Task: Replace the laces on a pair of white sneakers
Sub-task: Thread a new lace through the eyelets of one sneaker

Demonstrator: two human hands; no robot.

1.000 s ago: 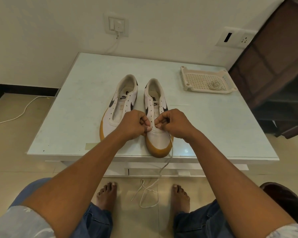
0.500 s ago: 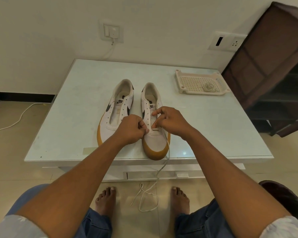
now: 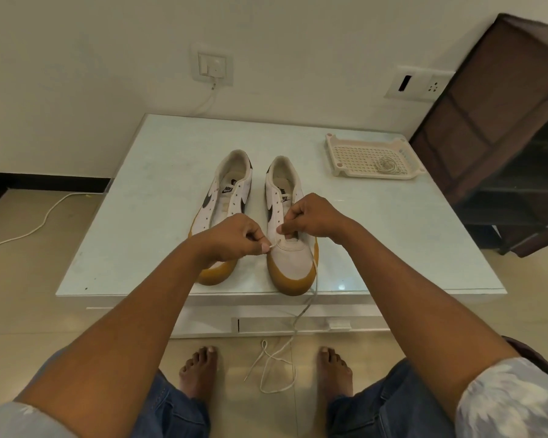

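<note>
One lace end is pinched in the left hand grip, while the right hand grip clamps the shoe. Its hanging weight could pull the end free.

Left sneaker and right sneaker are sitting side by side on the table, centre frame; a tray, upper right, is holding a coiled lace.
</note>
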